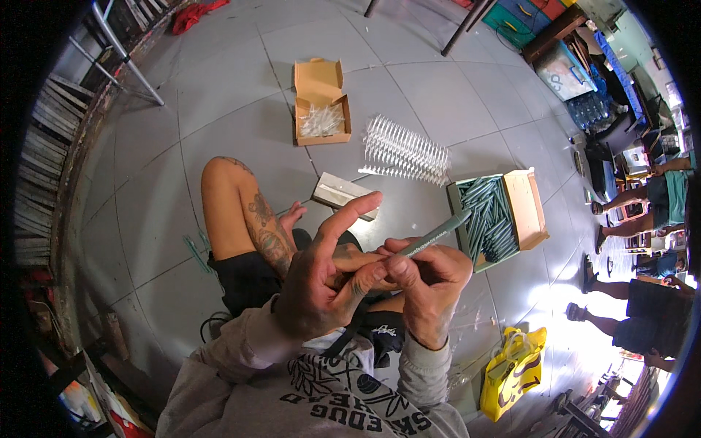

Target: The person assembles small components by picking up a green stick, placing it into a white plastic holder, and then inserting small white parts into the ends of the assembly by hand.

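Note:
In front of my chest, my right hand (431,281) pinches a dark green pen (436,236) between thumb and fingers. The pen slants up to the right, with pale print along its barrel. Against its lower end is my left hand (328,274), thumb and fingers brought together there and index finger stretched out. What the left fingertips grip is hidden. To the right, an open box (531,212) holds a heap of similar green pens (488,219). Beyond my hands, clear pointed plastic pieces (405,150) lie in rows on the floor.
An open cardboard box (319,77) with loose clear pieces (321,120) sits farther off. A narrow grey box (342,193) lies near my legs. At the right are a yellow bag (513,372) and other people's legs (617,212). A metal frame (128,58) stands far left.

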Demonstrator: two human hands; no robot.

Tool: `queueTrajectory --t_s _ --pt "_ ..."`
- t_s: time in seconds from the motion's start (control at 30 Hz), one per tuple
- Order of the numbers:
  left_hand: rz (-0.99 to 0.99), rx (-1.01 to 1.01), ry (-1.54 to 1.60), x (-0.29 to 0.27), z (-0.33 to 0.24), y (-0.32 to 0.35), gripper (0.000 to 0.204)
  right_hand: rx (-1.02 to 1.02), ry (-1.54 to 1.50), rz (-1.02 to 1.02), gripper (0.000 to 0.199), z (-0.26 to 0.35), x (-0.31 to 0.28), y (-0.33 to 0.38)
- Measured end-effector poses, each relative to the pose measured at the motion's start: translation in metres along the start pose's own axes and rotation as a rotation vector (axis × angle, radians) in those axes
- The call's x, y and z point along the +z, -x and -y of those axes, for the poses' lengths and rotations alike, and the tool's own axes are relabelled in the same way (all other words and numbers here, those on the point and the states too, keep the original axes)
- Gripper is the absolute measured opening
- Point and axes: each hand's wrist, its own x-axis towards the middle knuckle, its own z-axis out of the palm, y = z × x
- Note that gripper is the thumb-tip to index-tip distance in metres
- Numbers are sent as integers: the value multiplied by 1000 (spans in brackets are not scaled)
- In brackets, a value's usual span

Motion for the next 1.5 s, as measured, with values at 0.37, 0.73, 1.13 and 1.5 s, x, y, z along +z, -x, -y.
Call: queueTrajectory --t_s 0.37,0.73,1.13,1.5 --pt "212 109 -131 -31 2 -11 80 -274 51 -208 41 12 8 -14" --pt "460 0 -4 -59 -18 -22 82 -763 955 375 31 27 -22 -31" --pt "566 -179 141 -82 -24 -28 87 -638 906 448 22 30 -47 -35" --pt "716 -50 -101 -80 -40 -45 85 10 585 714 23 28 -4 -42"
